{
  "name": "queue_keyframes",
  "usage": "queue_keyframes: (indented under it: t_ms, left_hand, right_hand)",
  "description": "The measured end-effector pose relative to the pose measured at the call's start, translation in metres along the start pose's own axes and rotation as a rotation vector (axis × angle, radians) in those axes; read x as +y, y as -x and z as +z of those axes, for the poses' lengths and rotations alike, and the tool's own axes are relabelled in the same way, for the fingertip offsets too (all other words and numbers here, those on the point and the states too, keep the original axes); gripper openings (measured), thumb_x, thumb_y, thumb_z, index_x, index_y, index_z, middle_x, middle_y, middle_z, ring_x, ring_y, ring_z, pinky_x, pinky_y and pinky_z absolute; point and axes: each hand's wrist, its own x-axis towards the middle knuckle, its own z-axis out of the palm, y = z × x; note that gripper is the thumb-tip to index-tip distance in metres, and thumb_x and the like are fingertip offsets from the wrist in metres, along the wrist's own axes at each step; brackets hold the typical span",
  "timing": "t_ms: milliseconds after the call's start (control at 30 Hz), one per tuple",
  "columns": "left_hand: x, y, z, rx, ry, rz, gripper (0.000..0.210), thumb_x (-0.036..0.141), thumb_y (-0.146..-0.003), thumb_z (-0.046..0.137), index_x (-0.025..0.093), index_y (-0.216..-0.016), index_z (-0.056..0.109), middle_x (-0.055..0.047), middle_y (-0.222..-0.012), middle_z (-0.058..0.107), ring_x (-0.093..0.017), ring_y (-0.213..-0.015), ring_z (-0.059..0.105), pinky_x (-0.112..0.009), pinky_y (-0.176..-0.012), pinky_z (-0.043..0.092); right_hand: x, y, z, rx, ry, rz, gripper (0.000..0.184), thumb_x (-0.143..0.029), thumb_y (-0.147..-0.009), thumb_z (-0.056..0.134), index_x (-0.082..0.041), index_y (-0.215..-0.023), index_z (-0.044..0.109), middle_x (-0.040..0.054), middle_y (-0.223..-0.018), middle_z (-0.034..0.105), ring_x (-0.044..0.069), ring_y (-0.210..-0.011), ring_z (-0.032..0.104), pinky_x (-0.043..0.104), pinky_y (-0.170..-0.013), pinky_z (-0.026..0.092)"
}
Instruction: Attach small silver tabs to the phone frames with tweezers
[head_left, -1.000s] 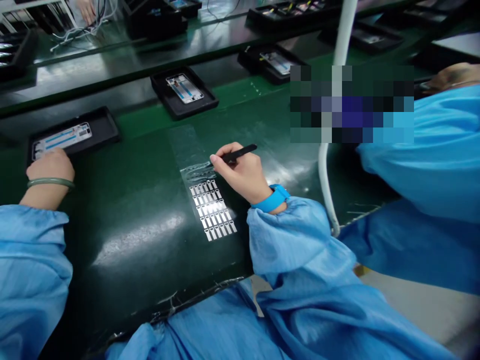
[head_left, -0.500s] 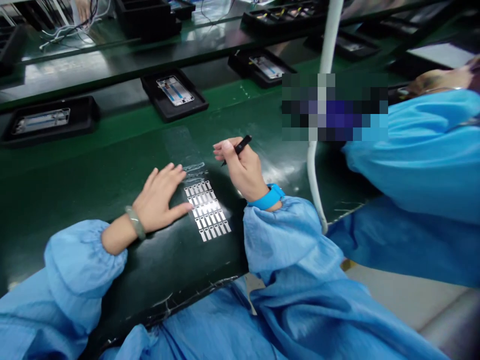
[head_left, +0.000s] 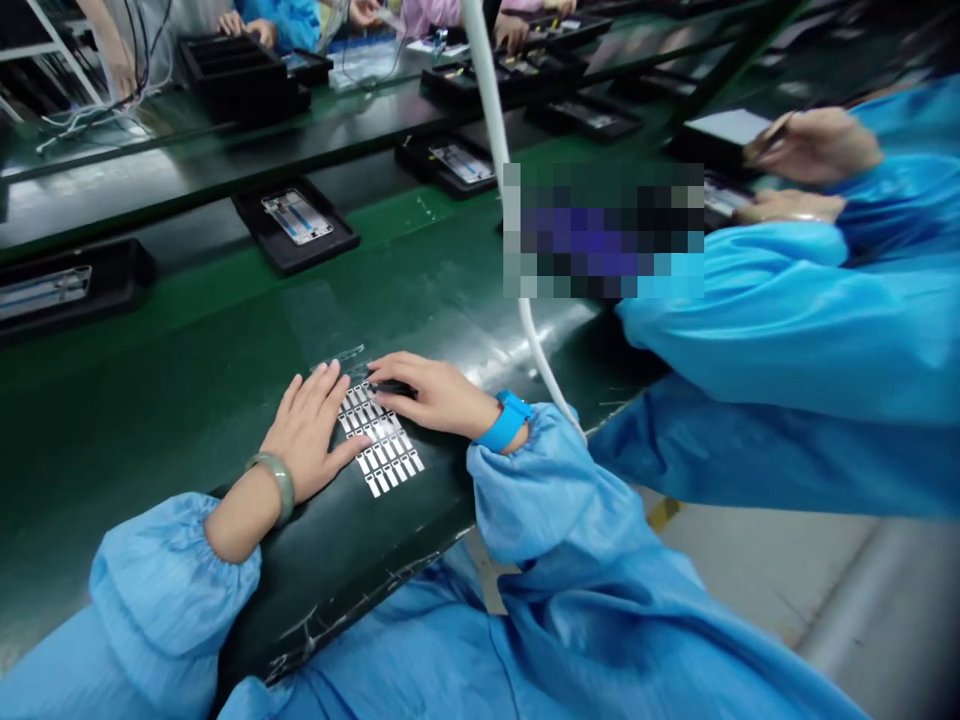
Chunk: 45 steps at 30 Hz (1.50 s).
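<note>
On the green mat lies a clear sheet of small silver-white stickers [head_left: 391, 462], set out in rows. My left hand [head_left: 306, 440] is open and rests flat along the sheet's left edge, its thumb over the stickers. In my right hand [head_left: 442, 397] is a slim black pen-shaped tool [head_left: 396, 388], pinched between the fingers above the sheet's top rows. Its tip is too hidden to tell whether it touches a sticker. Beyond the fingers, a strip of clear film [head_left: 349, 353] shows on the mat.
Black trays with phone frames [head_left: 296, 217] stand along the back of the green bench [head_left: 150, 400]. A white cable [head_left: 534, 335] hangs down at the right. Beside me a co-worker's sleeve [head_left: 750, 300] reaches over the bench. Other people's hands work across it.
My right hand has come down and left with the black tool, from beside the sheet to over its top rows. My left hand stays flat on the sheet. The view has turned right.
</note>
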Motion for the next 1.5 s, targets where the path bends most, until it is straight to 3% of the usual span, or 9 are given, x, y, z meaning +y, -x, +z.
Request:
queue_keyframes:
  t_ms: [167,433,800,1133,1500]
  left_hand:
    - [-0.004,-0.003,0.004,0.009,-0.012,-0.016,0.068,0.056,-0.086,0.038,0.012,-0.138,0.033,-0.014,-0.146,0.031,-0.027,-0.136,0.027,-0.052,-0.112,0.018]
    - [-0.006,-0.004,0.002,0.020,0.014,-0.022,0.064,0.056,-0.085,0.041,0.015,-0.135,0.039,-0.014,-0.144,0.036,-0.027,-0.133,0.033,-0.052,-0.110,0.022]
    - [-0.007,-0.004,0.008,0.077,-0.011,-0.021,0.051,0.046,-0.091,0.034,0.017,-0.131,0.044,-0.012,-0.141,0.042,-0.025,-0.130,0.039,-0.051,-0.109,0.026]
    - [-0.005,0.005,0.017,0.169,0.037,-0.032,0.049,0.043,-0.089,0.041,0.017,-0.129,0.046,-0.014,-0.135,0.048,-0.027,-0.124,0.045,-0.051,-0.107,0.030]
    - [-0.006,-0.001,0.009,0.212,0.105,-0.062,0.035,0.041,-0.086,0.048,0.025,-0.116,0.058,-0.008,-0.125,0.058,-0.026,-0.111,0.053,-0.049,-0.097,0.040]
  right_hand:
    - [-0.003,-0.001,-0.001,-0.102,0.111,0.013,0.034,-0.038,-0.087,0.050,-0.022,-0.117,0.056,0.0045,-0.135,0.051,0.020,-0.117,0.055,0.036,-0.090,0.050]
    - [-0.002,0.000,-0.001,-0.142,0.180,-0.008,0.038,-0.040,-0.087,0.050,-0.023,-0.120,0.054,0.0049,-0.136,0.051,0.021,-0.116,0.056,0.037,-0.087,0.052]
    - [0.001,-0.002,0.000,-0.112,0.153,0.001,0.040,-0.044,-0.083,0.055,-0.024,-0.118,0.056,0.0031,-0.133,0.054,0.020,-0.117,0.055,0.035,-0.089,0.050]
    - [-0.001,-0.001,0.000,-0.128,0.153,-0.008,0.040,-0.048,-0.082,0.055,-0.027,-0.117,0.057,-0.0015,-0.132,0.055,0.016,-0.117,0.055,0.029,-0.085,0.050]
    - [-0.001,-0.001,0.002,-0.137,0.155,-0.014,0.043,-0.050,-0.083,0.053,-0.026,-0.119,0.056,0.0005,-0.133,0.054,0.018,-0.112,0.058,0.031,-0.081,0.052]
